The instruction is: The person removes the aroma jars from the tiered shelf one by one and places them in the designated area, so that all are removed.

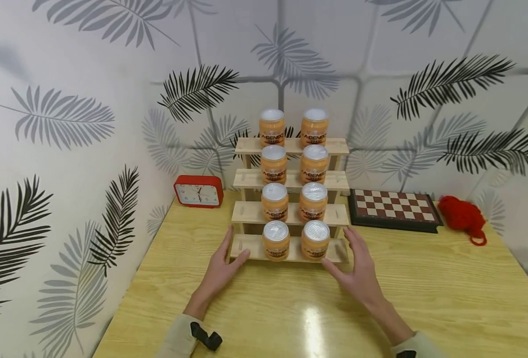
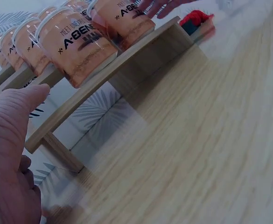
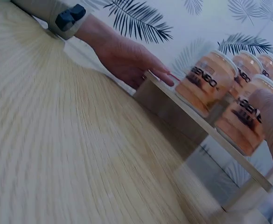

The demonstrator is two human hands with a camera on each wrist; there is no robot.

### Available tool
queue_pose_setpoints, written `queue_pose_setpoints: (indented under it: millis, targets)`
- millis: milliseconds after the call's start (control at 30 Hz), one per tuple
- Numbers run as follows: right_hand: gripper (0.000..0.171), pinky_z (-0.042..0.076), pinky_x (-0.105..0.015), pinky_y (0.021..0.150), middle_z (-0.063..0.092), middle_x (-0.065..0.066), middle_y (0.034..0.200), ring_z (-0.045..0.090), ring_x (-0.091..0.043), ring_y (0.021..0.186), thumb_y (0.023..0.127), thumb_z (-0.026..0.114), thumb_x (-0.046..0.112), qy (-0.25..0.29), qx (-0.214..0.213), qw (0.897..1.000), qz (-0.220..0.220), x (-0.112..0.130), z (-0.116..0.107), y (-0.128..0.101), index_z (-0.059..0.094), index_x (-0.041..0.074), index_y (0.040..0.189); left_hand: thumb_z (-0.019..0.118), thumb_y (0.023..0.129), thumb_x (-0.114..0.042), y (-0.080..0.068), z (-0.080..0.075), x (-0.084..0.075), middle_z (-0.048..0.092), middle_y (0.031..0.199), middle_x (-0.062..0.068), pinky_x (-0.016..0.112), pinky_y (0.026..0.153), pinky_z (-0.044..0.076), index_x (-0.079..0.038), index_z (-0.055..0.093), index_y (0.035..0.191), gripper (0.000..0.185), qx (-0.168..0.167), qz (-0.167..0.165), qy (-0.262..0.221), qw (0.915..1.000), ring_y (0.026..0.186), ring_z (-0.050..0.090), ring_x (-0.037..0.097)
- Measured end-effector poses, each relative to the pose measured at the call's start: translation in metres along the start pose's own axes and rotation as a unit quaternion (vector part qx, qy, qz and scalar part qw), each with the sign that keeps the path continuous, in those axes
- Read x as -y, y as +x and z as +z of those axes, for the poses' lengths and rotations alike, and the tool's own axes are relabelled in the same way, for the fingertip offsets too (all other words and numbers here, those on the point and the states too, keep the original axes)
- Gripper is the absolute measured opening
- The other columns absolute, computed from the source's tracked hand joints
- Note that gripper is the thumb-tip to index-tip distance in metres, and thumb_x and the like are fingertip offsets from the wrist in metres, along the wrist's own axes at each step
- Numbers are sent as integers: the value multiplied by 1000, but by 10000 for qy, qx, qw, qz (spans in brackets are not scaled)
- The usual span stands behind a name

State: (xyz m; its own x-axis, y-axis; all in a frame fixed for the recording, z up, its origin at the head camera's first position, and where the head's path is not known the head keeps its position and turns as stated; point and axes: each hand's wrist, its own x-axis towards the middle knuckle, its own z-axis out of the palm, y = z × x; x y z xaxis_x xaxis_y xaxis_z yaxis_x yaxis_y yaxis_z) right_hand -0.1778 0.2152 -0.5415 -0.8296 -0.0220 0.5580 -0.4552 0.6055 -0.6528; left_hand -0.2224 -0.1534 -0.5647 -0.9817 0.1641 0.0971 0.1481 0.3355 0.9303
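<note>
A tiered wooden display rack [image 1: 248,211] stands on the table, with orange jars in pairs on its several shelves. Silvery-white lids top the jars, such as this front-left jar [image 1: 276,247] and front-right jar [image 1: 315,247]. At the rack's left end is my left hand [image 1: 221,271], thumb spread toward the bottom shelf [image 2: 99,79] and fingers along its side. My right hand [image 1: 358,271] flanks the right end, its thumb near the base of the front-right jar and its other fingers extended beside the shelf. Whether either hand presses the wood is unclear.
On the left stands a red alarm clock [image 1: 199,191]. A checkered game board [image 1: 394,209] lies right of the rack, beside a red fabric or yarn bundle [image 1: 463,219]. Leaf-patterned wall covering [image 1: 313,64] rises behind the wood-grain table [image 1: 425,278].
</note>
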Motion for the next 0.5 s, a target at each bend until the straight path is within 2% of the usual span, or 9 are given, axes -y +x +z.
queue_pose_setpoints:
  millis: [100,167,200,367,500]
  targets:
    - [92,45,-38,114,48,-24,152,48,-41,137,74,94,13,255,-408,9987,-186,7,11,0,47,-3,152,72,101,-38,0,0,4,16,174,-2,46,129,19,-23,16,169,90,27,40,-333,9994,160,14,19]
    - [91,47,-31,111,53,-23,145,52,-39,131,73,94,11,402,-479,9977,-247,11,16,0,49,-4,150,73,101,-32,0,-1,6,18,173,1,44,128,19,-18,17,169,89,21,118,-491,9987,159,16,20]
    - [90,48,-31,110,55,-23,143,54,-39,129,73,94,10,479,-456,9975,-263,12,18,0,49,-3,150,74,101,-29,1,-1,6,19,173,3,44,128,19,-15,18,168,89,34,170,-563,9983,159,18,21]
    - [91,53,-54,104,58,-17,146,58,-35,131,79,94,12,964,-71,9952,160,16,26,6,45,7,156,73,101,-20,2,-3,8,21,172,12,47,127,22,-5,21,167,86,140,397,-692,9967,158,22,26]
    - [89,53,-52,104,57,-12,150,58,-33,133,83,92,19,1215,192,9903,639,21,28,13,45,14,158,73,101,-16,3,-3,8,20,172,15,48,126,21,-2,19,166,86,216,468,-702,9962,158,21,28]
